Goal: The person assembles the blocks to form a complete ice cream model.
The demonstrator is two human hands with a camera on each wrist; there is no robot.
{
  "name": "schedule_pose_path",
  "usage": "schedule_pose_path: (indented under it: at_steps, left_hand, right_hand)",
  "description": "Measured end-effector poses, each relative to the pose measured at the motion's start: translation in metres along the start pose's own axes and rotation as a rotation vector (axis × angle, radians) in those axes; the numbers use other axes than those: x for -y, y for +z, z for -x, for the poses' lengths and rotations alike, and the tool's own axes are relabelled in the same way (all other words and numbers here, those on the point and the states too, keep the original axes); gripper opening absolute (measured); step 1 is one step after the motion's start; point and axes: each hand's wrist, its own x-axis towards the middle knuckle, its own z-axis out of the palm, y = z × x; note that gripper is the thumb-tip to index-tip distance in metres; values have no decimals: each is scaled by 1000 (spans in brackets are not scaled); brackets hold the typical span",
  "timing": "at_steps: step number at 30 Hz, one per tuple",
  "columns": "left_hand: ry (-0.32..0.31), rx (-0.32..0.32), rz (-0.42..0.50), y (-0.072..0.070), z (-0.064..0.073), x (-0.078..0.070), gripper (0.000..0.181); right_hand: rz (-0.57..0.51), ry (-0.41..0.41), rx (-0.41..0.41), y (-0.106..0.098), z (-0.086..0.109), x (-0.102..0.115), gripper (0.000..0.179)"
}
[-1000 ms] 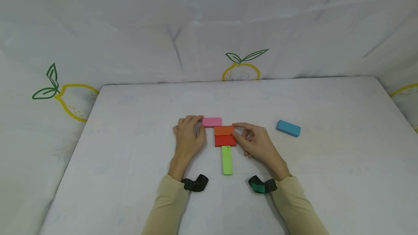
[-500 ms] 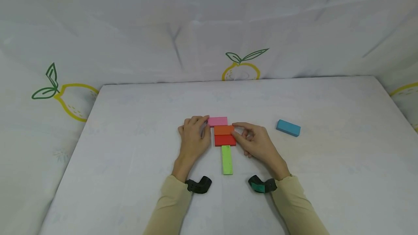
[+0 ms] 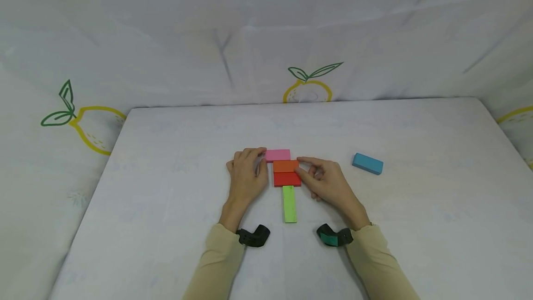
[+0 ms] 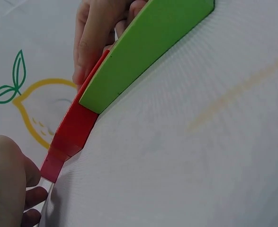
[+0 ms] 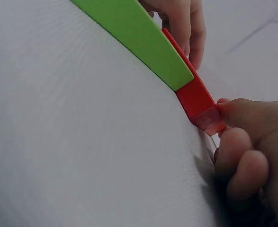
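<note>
In the head view my left hand (image 3: 245, 172) pinches the left end of a pink block (image 3: 277, 155) with thumb and index finger. Just in front of it lies an orange block (image 3: 285, 166), set slightly further right, with a red block (image 3: 287, 179) against its near side. My right hand (image 3: 326, 182) holds the orange block's right end between thumb and index finger; its other fingers are curled in. A light green block (image 3: 289, 203) points lengthwise toward me from the red one. The left wrist view shows my left thumb beside the pink block's end (image 4: 52, 165).
A blue block (image 3: 368, 164) lies at an angle on the white-covered table (image 3: 437, 226), right of my right hand. Black bands with camera mounts sit on both wrists. A white cloth with lemon prints (image 3: 266, 54) hangs behind the table.
My left hand has slid the pink block to the right, behind the orange one, and is still since half a second ago. My right hand and the other blocks have stayed in place.
</note>
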Motion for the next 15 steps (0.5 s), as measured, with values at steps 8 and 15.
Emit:
schedule_pose_path:
  at_steps: [8, 15]
  left_hand:
    - [25, -5, -22, 1, 0, 1, 28]
    - [46, -2, -35, 2, 0, 2, 28]
  right_hand:
    - [-3, -3, -2, 0, 0, 0, 40]
    - [-10, -9, -1, -1, 0, 0, 41]
